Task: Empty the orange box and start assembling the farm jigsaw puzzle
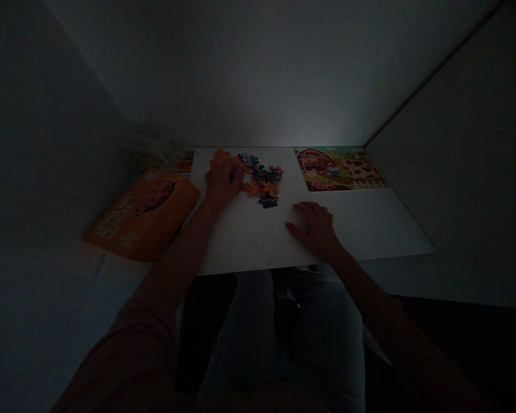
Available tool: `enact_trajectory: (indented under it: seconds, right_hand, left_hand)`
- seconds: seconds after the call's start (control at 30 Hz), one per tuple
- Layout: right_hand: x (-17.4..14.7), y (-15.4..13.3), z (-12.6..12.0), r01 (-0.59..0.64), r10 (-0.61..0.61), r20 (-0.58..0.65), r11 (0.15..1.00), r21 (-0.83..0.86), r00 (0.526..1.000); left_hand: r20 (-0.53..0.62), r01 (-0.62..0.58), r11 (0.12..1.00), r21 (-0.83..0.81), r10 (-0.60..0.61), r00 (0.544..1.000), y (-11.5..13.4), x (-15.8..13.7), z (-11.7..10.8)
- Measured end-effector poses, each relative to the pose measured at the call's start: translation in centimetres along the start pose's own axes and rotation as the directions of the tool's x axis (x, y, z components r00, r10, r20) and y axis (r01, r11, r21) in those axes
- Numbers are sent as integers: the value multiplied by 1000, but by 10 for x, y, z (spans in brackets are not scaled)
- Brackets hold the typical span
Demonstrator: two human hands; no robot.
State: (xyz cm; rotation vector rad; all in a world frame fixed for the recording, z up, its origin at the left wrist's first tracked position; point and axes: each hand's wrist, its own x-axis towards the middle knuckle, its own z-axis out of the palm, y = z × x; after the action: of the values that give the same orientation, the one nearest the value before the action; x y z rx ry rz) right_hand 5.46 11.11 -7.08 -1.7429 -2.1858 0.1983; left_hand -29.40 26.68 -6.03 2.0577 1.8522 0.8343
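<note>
A loose heap of jigsaw puzzle pieces [262, 180], orange and dark blue, lies on the white tabletop [249, 241]. My left hand [223, 182] is at the heap's left side, its fingers curled down among the orange pieces. What it grips there, if anything, is hidden in the dim light. On the bare tabletop to the right, my right hand [316, 226] rests with thumb and fingers apart and nothing between them. Beyond it lies a farm picture sheet [339, 171] with a red barn and a cow, not touched by either hand.
An orange puzzle box [144, 212] lies at the left, beside my left forearm. Behind it is a pale, stringy heap [155, 143] that I cannot make out well. White walls [249, 74] stand close behind the table and at both sides.
</note>
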Motion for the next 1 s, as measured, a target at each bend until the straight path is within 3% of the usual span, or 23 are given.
enact_trajectory:
  seconds: [0.13,0.23,0.37,0.63,0.77,0.87,1.0]
  right_hand:
    - [60,-7,11,111,-111,14,994,14,994]
    - [113,-10,19,171,-171,4,985,14,985]
    - [153,-2,26,251,-250,-20,966,65,968]
    - [162,23,22,322,-323,-27,927,193,946]
    - [168,33,17,316,-291,-127,903,291,948]
    - [171,37,17,318,-248,-211,840,439,945]
    - [170,38,19,287,-211,-196,761,582,958]
  left_hand:
    - [83,-153,984,88,146,986,6,-11,-1]
    - [155,-325,942,83,310,938,11,-17,-4]
    - [134,-310,949,59,300,944,9,-16,-5]
    - [54,-254,963,87,250,967,9,-11,-5]
    - [105,-302,947,110,291,951,20,-15,-3]
    - [143,-323,938,122,306,941,33,-20,-2]
    - [166,-285,948,139,262,951,47,-24,-4]
